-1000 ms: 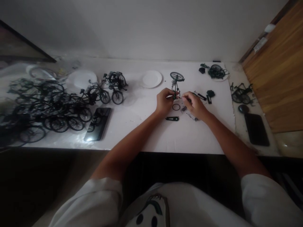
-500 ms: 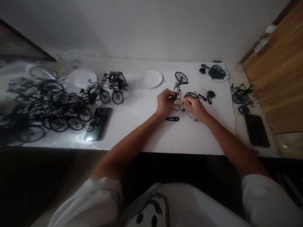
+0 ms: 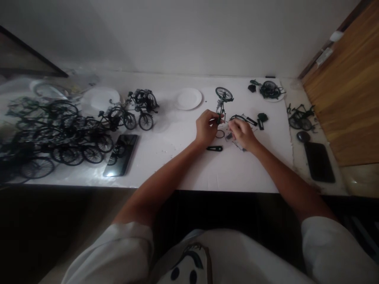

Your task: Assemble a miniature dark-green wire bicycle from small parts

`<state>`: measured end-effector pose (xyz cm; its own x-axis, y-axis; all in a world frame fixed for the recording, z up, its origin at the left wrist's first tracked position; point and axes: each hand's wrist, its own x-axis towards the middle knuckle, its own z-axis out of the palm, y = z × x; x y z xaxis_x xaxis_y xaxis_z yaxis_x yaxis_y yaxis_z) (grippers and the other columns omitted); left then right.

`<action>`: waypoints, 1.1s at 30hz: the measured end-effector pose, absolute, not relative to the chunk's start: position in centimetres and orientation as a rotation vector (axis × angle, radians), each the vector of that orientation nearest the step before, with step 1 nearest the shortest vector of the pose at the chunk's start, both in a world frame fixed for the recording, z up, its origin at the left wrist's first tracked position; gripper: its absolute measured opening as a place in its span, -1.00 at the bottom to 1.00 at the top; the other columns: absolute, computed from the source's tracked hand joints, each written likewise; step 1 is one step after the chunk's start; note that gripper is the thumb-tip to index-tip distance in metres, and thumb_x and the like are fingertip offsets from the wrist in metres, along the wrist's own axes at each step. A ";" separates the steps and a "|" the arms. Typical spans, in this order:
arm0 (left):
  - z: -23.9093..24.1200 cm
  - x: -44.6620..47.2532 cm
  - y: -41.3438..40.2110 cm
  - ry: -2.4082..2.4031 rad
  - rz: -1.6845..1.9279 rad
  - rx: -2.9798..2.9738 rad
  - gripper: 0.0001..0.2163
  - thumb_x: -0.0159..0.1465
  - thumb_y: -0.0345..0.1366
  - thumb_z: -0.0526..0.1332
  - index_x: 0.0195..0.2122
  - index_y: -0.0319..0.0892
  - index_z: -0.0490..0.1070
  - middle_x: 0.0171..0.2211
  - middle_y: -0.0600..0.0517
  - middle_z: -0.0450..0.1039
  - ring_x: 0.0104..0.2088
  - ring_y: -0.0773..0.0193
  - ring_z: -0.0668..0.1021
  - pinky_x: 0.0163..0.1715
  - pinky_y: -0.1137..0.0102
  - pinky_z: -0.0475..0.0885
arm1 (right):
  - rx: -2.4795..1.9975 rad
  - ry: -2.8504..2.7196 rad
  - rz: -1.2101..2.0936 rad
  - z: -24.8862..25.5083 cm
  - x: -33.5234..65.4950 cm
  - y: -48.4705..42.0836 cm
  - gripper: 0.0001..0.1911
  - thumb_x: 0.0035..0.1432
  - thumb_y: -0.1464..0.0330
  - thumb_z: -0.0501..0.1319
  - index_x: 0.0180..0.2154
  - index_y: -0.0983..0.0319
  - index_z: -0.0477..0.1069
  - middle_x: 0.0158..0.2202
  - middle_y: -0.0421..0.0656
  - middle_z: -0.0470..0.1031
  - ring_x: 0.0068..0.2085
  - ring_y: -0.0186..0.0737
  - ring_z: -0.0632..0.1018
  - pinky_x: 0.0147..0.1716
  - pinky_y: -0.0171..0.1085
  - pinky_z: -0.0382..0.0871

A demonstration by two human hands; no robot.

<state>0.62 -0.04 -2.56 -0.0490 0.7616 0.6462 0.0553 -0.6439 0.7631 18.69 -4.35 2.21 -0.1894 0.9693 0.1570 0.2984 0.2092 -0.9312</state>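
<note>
Landmark: small white plate on the white table; all places are given from it.
Held thing: partly built model bicycle, found just right of the plate; its long axis is set upright, wheel uppermost.
Left hand: placed right of the plate, toward the person; fingers are closed in a pinch on the model's lower end.
Right hand: placed farther right of the plate, just beside the model's lower end; fingers are curled, and whether anything is gripped cannot be told.
Loose parts: black ring is seen between the hands; flat black part lies nearer the person.
Open room: bare table is found from the plate toward the near edge.
Obstructions: finished model bicycles are parked left of the plate, well apart.
</note>
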 end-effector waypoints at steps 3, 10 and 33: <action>-2.5 0.6 0.1 0.885 1.728 1.683 -0.77 0.23 -0.64 0.26 -0.27 -0.14 0.50 -0.27 0.07 0.56 -0.20 0.31 0.76 -0.22 0.46 0.71 | -1.144 -1.838 0.706 2.3 19.2 -4.1 -0.63 0.47 0.02 0.20 -0.28 0.15 0.37 -0.40 -0.23 0.43 -0.37 -0.27 0.43 -0.31 -0.23 0.28; -2.0 0.5 -0.1 0.925 1.705 1.691 -0.76 0.22 -0.67 0.25 -0.32 -0.14 0.45 -0.30 0.08 0.51 -0.16 0.28 0.76 -0.24 0.46 0.70 | -1.128 -1.962 0.613 2.7 19.7 -4.0 -0.51 0.54 -0.01 0.11 -0.19 0.18 0.63 -0.46 -0.20 0.52 -0.40 -0.23 0.51 -0.25 -0.21 0.34; -1.4 0.0 -0.2 1.002 1.688 1.816 -0.79 0.26 -0.62 0.28 -0.31 -0.13 0.47 -0.29 0.07 0.52 -0.23 0.34 0.67 -0.21 0.43 0.70 | -1.181 -1.511 1.208 2.0 18.5 -4.4 -0.48 0.33 -0.22 0.27 -0.25 0.08 0.35 -0.62 -0.39 0.27 -0.59 -0.31 0.41 -0.53 -0.27 0.36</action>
<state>0.05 -0.21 -1.41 -0.0198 0.7660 0.6425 0.1975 -0.6269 0.7536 18.45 -4.43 1.96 -0.1954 0.9791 0.0561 0.1604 0.0884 -0.9831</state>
